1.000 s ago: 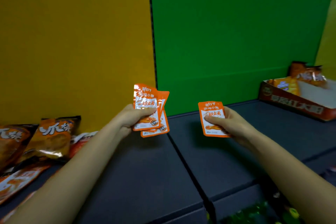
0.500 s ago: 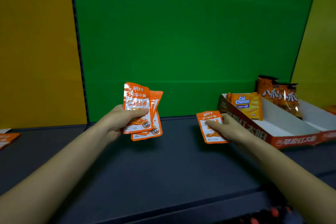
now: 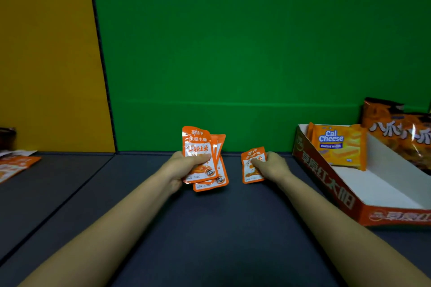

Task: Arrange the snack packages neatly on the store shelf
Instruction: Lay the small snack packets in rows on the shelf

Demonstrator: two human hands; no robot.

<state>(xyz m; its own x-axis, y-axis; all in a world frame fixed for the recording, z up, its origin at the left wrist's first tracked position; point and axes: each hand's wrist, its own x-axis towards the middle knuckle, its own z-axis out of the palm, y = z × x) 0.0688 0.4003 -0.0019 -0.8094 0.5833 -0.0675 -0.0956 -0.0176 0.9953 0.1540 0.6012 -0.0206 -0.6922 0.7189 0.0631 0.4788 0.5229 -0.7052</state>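
The yellow wafer packet (image 3: pixel 338 147), right of centre, read "Cal Cheese" in white, with "CHEESE WAFER" on a blue strip beneath. The red wall of the cardboard tray (image 3: pixel 326 184) holding it carried large Chinese characters, 草原红太阳, repeated in part on its front edge at lower right. The orange bag (image 3: pixel 401 137) at the far right showed big white characters, cut off by the frame. The front one of the fanned sachets (image 3: pixel 198 147), mid-frame in the left hand (image 3: pixel 184 165), bore 劲仔 over 深海小鱼. The single sachet (image 3: pixel 250 170) in the right hand (image 3: pixel 272 165) showed 劲仔 too, its smaller print blurred.
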